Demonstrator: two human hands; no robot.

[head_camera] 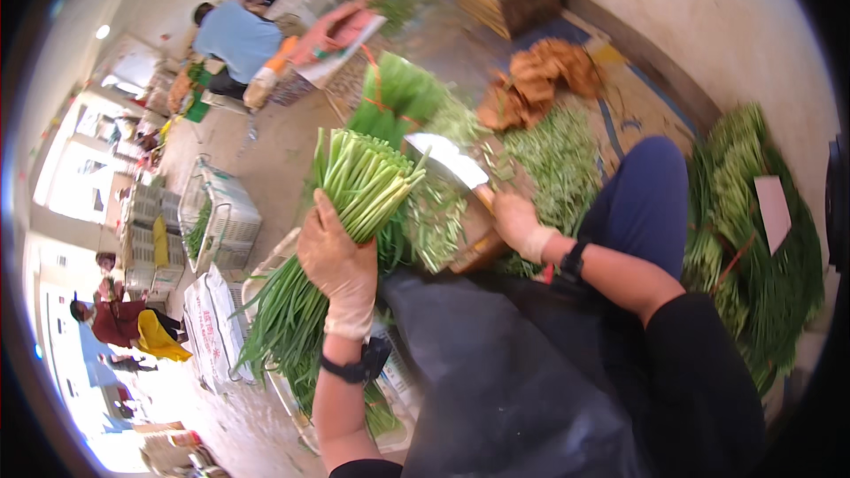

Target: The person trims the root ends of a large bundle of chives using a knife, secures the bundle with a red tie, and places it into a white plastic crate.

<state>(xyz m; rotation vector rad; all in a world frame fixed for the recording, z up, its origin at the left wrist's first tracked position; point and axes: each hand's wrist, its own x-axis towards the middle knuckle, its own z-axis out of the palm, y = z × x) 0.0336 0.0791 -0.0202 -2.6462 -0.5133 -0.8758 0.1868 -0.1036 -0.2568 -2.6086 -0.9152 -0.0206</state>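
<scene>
My gloved left hand [337, 259] grips a thick bundle of long green stalks [364, 179], pale cut ends up and dark leaves hanging below the hand. My gloved right hand [521, 220] is closed round the handle of a broad-bladed knife [451, 160]; the blade points up and left, just right of the stalk ends. Beneath the knife lies a wooden chopping block [479, 249] strewn with short cut stalk pieces [435, 219]. Behind the blade, another green bunch [392, 89] is bound with orange ties. Trimmings [554, 153] are heaped right of the block.
Tied green bunches [750, 239] are piled by the wall at right. A crumpled orange-brown cloth or sack [541, 83] lies beyond the trimmings. At left stand a white plastic crate [222, 219] and a printed white sack [209, 332]. Under the held leaves is another crate [292, 405]. Several people are farther off.
</scene>
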